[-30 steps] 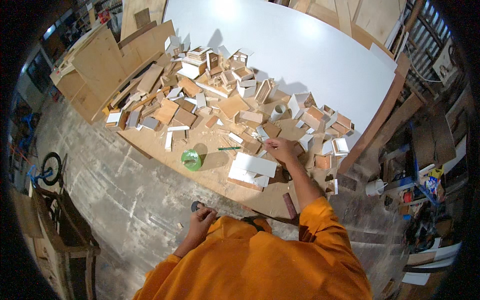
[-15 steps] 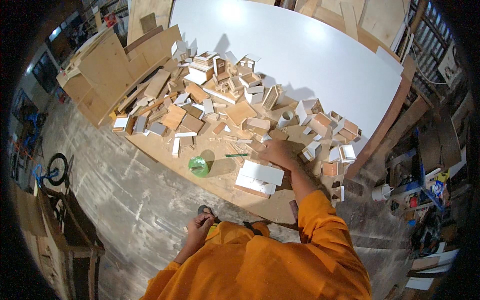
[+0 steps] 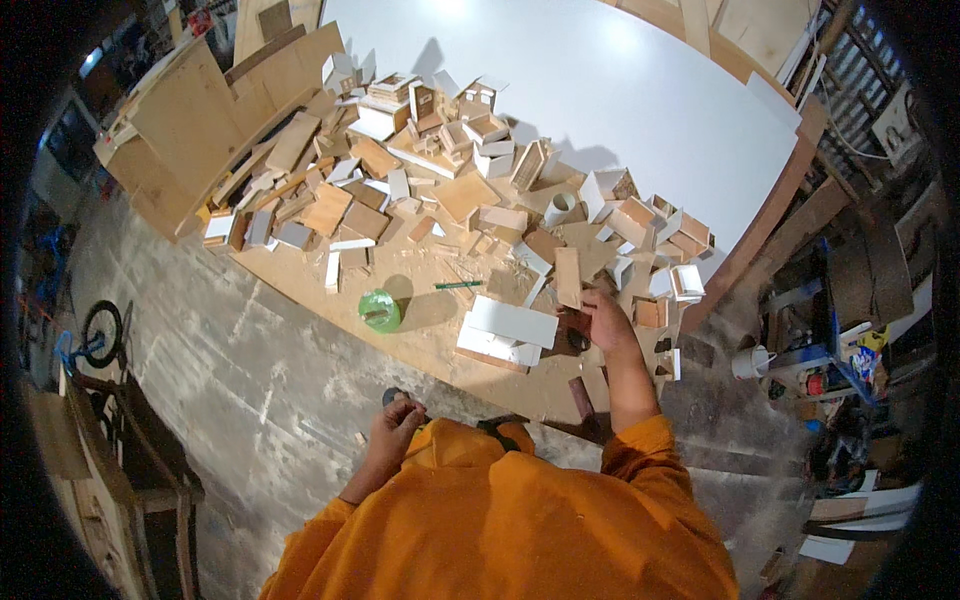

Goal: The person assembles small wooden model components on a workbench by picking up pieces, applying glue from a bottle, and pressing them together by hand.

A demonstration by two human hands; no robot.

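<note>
My right hand (image 3: 608, 320) reaches over the worktable, its fingers closed at the lower end of a small flat wooden board (image 3: 568, 277). A dark brown object (image 3: 574, 332), partly in shadow, lies just beside that hand. To its left sits a white-topped block of panels (image 3: 505, 332) with a wooden edge. My left hand (image 3: 397, 425) is held low in front of my body, off the table's near edge. Its fingers are curled and pressed together; whether anything small is between them is hidden.
Wood offcuts and small box-like wooden pieces (image 3: 485, 130) heap across the table (image 3: 320, 300). A green-rimmed container (image 3: 379, 310) and a green pencil-like stick (image 3: 459, 285) lie nearer me. A large white sheet (image 3: 640, 110) spreads behind. Plywood panels (image 3: 190, 100) lean at left.
My right hand has drawn back from the pile toward the right, and a small wooden board now stands at its fingers. The left hand stays low and closed. The view has shifted slightly.
</note>
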